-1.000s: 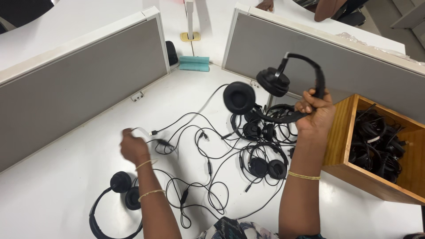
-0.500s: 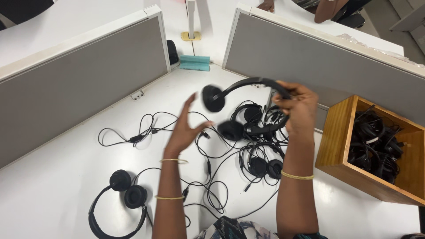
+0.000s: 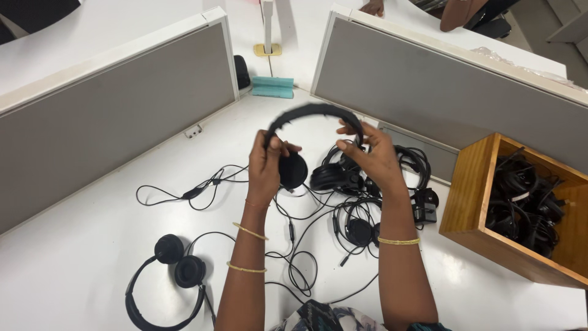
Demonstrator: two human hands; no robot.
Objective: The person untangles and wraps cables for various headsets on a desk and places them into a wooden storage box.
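Black headset (both hands) above desk

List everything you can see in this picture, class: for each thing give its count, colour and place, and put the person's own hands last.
Held headset: one, black, raised over the desk between both hands.
Headsets on desk: a tangled black pile, count unclear, behind the hands.
Lone headset: one, black, near left of the desk.
Loose cables: several, black, across the desk middle.
Wooden box: one, brown, right side, filled with more black headsets.
Partition panels: two, grey, behind the desk.
Desk: one, white.
Teal block: one, in the gap between the panels.
Left hand: grips the left earcup end.
Right hand: grips the headband's right side.
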